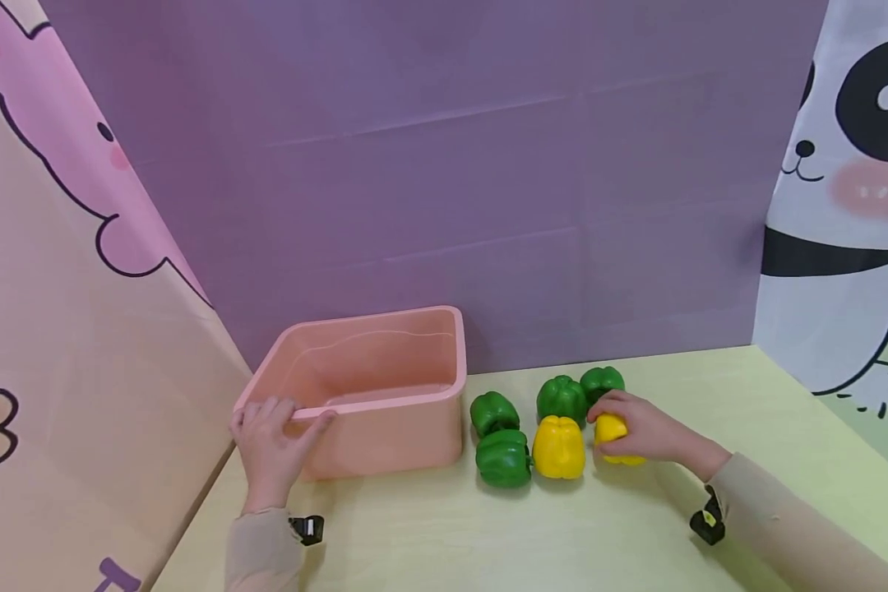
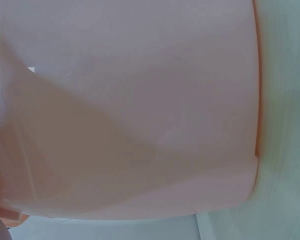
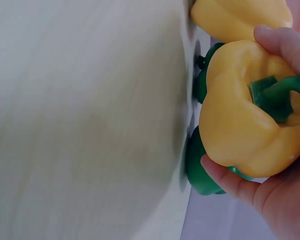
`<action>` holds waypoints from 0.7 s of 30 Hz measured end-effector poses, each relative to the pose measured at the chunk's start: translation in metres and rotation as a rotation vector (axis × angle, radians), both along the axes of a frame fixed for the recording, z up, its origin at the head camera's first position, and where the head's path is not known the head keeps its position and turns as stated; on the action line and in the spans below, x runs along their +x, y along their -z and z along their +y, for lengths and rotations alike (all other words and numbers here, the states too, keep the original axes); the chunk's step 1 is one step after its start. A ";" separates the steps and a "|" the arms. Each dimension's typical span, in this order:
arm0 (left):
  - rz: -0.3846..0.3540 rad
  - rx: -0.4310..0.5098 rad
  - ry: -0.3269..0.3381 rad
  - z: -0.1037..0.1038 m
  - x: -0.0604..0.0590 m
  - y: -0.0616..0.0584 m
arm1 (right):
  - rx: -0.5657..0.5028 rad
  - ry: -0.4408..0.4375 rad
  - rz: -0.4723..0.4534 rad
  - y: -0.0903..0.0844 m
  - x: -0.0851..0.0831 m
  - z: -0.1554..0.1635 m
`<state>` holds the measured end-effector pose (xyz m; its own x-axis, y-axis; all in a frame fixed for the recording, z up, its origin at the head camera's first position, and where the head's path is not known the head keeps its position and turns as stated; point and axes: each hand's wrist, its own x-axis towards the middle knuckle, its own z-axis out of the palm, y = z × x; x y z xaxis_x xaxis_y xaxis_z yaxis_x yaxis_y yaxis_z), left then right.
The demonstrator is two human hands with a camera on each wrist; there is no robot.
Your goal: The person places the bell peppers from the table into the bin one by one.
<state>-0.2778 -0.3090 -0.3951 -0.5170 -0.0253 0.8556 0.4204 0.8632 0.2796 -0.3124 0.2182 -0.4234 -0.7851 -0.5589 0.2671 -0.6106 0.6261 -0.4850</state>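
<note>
My left hand [image 1: 270, 452] grips the near rim of a pink plastic bin [image 1: 392, 440] at its left corner, fingers over the edge and thumb along the front. The bin's smooth front wall [image 2: 155, 100] fills most of the left wrist view. To the right, my right hand [image 1: 654, 427] holds a yellow bell pepper [image 3: 230, 115] between thumb and fingers, its green stem facing the palm. Another yellow bell pepper [image 1: 558, 448] stands just left of that hand. Behind the fingertips sits a green bell pepper [image 1: 601, 380], partly covered by the hand.
More green bell peppers lie between the bin and my right hand: one at the front [image 1: 503, 458], one behind it [image 1: 492, 413] and one farther back [image 1: 562, 398]. A purple backdrop [image 1: 414, 181] rises behind the pale wooden table [image 1: 488, 543]. Printed cloth walls flank both sides.
</note>
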 end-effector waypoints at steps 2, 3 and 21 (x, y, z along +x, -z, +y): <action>-0.003 -0.002 -0.002 0.000 0.000 0.001 | 0.002 -0.007 0.006 -0.001 -0.001 -0.001; -0.001 -0.002 -0.002 0.000 -0.001 0.001 | 0.003 -0.015 0.006 -0.002 -0.002 -0.002; 0.000 -0.013 -0.022 0.001 0.001 0.000 | 0.006 -0.048 -0.020 -0.012 -0.013 -0.009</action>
<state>-0.2773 -0.3081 -0.3955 -0.5163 -0.0255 0.8561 0.4011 0.8760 0.2680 -0.3253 0.2094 -0.4117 -0.7624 -0.5977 0.2479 -0.6302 0.5990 -0.4941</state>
